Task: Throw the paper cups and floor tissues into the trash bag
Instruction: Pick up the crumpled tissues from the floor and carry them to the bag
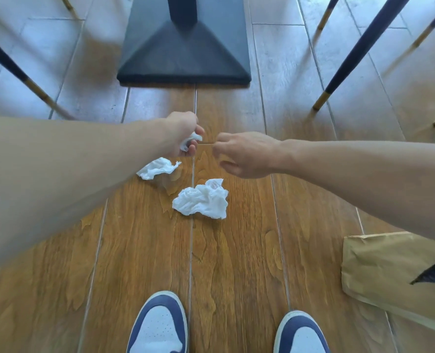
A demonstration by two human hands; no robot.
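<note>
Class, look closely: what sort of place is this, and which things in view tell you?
Probably a café or dining area: a black pedestal table base stands on wood-look floor tiles, with gold-tipped chair legs on both sides.

The brown paper bag (379,271) at four o'clock is partly covered by the right forearm and cut by the edge. Most of the small crumpled white tissue (189,142) is hidden inside the left hand's (183,135) fingers (193,149).
</note>
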